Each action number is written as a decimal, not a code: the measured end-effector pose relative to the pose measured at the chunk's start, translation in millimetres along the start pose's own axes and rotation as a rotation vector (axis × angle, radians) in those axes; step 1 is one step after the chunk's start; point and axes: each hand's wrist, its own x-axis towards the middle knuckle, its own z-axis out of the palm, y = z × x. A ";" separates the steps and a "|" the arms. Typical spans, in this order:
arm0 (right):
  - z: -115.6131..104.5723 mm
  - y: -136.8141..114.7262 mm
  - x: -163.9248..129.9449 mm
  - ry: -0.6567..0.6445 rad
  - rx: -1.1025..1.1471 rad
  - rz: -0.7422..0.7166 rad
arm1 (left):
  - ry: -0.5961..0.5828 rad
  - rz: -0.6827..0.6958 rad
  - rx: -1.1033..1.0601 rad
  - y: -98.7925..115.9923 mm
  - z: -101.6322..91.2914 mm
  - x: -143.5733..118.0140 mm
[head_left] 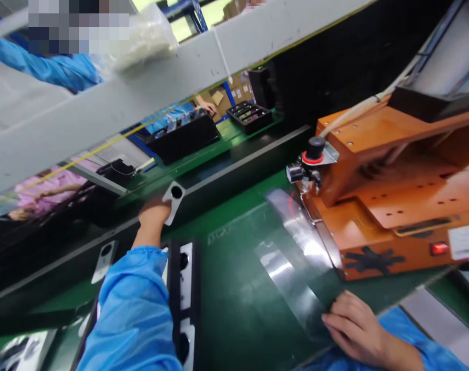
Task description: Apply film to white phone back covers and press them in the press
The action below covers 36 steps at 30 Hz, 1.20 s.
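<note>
Here, my left hand pinches a white plate with a round hole above the belt's far edge.
From the head view, my right hand lies flat, fingers spread, on a clear film strip beside the orange machine; a black tray, blurred, seemingly holds similar plates.

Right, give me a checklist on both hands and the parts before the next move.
1. Left hand grips the white plate, lifted over the belt edge: ok.
2. Hole in the plate unobstructed: ok.
3. Right hand rests flat on the clear film: ok.
4. Film lying flat on the green mat: cannot tell, glare.
5. Black tray of plates close under the left sleeve: ok.
6. Orange machine lamp lit red: ok.
</note>
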 end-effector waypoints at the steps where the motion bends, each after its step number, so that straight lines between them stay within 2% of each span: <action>1: -0.6 -0.6 3.2 0.011 0.031 0.007 | 0.005 -0.028 -0.006 10.7 -0.5 -13.4; 2: -0.8 -1.8 6.2 0.035 0.062 0.016 | 0.040 -0.033 -0.049 21.0 0.1 -31.8; 4: -2.2 -6.8 11.9 0.076 0.126 0.028 | 0.081 0.048 -0.204 40.7 6.8 -83.7; 6: -6.3 -15.5 18.4 0.089 0.206 0.100 | 0.099 0.184 -0.440 59.1 23.2 -152.0; 8: -11.8 -25.6 27.3 0.079 0.318 0.256 | 0.037 0.237 -0.596 76.0 49.4 -227.1; 10: -14.5 -33.3 39.3 0.059 0.443 0.456 | -0.016 0.195 -0.715 90.3 81.1 -297.2; 12: -11.3 -35.2 53.6 0.019 0.550 0.626 | 0.005 0.137 -0.743 101.3 111.4 -353.3; 15: 5.8 -26.4 74.3 -0.094 0.661 0.769 | 0.020 0.098 -0.739 112.3 140.3 -405.0; 17: 21.0 -17.1 84.8 -0.165 0.692 0.800 | -0.043 0.105 -0.714 115.8 145.1 -421.8; 20: 38.4 -7.0 95.0 -0.213 0.657 0.808 | -0.143 0.090 -0.588 113.9 139.6 -432.6; 22: 42.9 -4.8 100.4 -0.224 0.615 0.785 | -0.074 0.093 -0.460 108.6 137.0 -436.4; 25: 43.3 -6.8 109.5 -0.263 0.539 0.689 | 0.099 0.258 -0.340 101.7 144.7 -443.0; 28: 47.0 -11.8 118.5 -0.353 0.442 0.621 | 0.136 0.387 -0.295 103.2 161.0 -450.2; 32: 60.1 -22.2 123.4 -0.471 0.329 0.658 | 0.216 0.337 -0.270 110.9 174.9 -452.7; 36: 68.3 -33.1 121.7 -0.536 0.278 0.572 | 0.237 0.332 -0.284 111.2 176.8 -449.7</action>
